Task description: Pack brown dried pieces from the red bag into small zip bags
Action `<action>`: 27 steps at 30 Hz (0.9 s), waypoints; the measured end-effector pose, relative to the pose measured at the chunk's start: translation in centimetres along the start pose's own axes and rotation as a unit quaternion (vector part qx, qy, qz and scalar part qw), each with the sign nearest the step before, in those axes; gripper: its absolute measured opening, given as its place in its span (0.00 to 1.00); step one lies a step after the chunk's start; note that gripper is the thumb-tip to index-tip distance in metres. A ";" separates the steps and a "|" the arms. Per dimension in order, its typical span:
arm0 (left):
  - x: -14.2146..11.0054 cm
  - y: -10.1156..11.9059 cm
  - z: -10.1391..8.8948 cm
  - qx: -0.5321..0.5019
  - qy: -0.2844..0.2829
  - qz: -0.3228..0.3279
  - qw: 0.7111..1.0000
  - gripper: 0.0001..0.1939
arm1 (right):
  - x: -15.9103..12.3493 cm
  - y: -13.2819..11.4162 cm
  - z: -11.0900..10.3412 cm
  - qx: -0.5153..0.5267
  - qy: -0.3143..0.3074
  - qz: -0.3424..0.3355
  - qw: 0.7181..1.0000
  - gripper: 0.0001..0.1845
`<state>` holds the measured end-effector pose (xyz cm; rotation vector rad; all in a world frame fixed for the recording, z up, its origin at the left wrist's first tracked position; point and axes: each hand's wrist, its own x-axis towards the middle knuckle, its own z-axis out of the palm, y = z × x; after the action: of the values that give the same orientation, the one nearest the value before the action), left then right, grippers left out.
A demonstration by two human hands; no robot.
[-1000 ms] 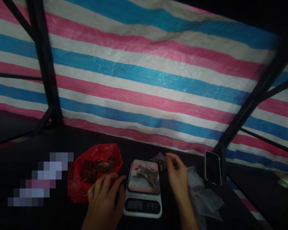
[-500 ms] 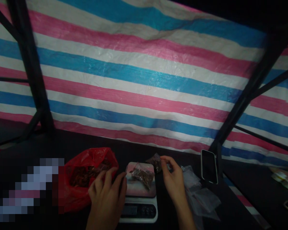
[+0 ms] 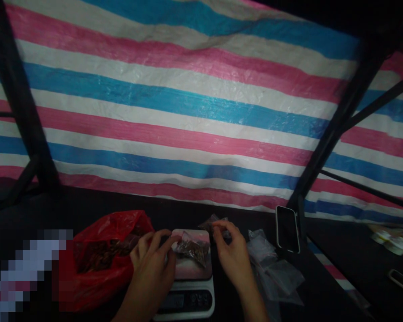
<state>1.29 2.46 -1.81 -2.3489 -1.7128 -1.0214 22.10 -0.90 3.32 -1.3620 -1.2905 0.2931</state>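
We find the bag [image 3: 100, 288] plain red and its pieces [image 3: 104, 254] brown. We record the scale [image 3: 206, 293] as white, its panel [image 3: 190, 300] black, its plate [image 3: 191, 272] pale pink and whitish. The packet [image 3: 194, 250] is clear, its contents dark brown. We note translucent whitish sachets [image 3: 275, 273], a black-screened phone [image 3: 288, 229] rimmed white, black bench [image 3: 174, 212] and frame [image 3: 25, 125], and a sheet [image 3: 174, 98] striped blue, white and pink.

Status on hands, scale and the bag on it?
Left hand over left edge of scale, contact unclear. Right hand at filled packet behind scale, grip unclear. Small filled bag lying on scale. Left hand partly covers scale.
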 end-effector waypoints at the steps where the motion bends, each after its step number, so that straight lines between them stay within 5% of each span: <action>1: 0.1 0.0 -0.1 -0.005 -0.003 0.001 1.000 0.24 | -0.1 0.0 0.0 -0.004 -0.003 0.000 1.000 0.14; 10: 0.1 0.7 -1.7 0.008 0.005 -0.069 0.998 0.19 | -0.8 -0.1 -0.2 -0.048 -0.040 0.006 0.998 0.13; 18: 1.2 -0.1 -2.3 0.036 -0.067 -0.066 0.995 0.18 | -0.8 0.1 0.4 -0.062 -0.032 0.005 0.998 0.10; 27: 2.0 -0.2 -2.2 -0.010 -0.056 -0.075 0.996 0.16 | -0.6 0.1 1.6 -0.051 -0.024 -0.008 0.998 0.11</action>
<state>0.43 3.29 0.97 -2.3614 -1.9553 -0.9460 20.71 -0.48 2.43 -1.4383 -1.3717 0.2529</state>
